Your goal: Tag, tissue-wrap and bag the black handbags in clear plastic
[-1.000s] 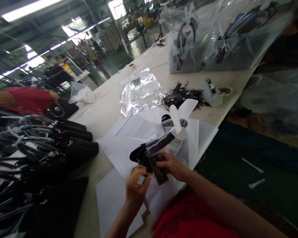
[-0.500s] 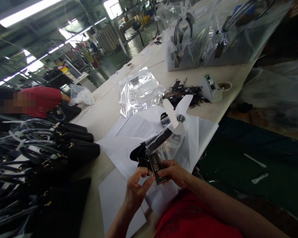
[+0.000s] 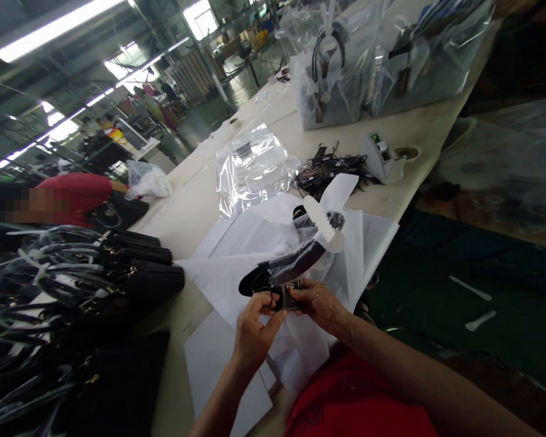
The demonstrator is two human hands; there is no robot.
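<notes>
Head view: a wrapped handle (image 3: pixel 301 264) stands between right hand (image 3: pixel 322 307) and heaped tags (image 3: pixel 330 170).

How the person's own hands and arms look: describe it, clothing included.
The left hand and right hand are bare, without gloves; no rings or watch can be made out. No sleeve shows on the left forearm or right forearm. The top is red, with a dark, unreadable marking on the front.

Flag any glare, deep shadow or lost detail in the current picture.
Head view: glare streaks the flat clear plastic; head view: the black bags at left sink into shadow; head view: the tag in the right hand shows no legible lettering.
</notes>
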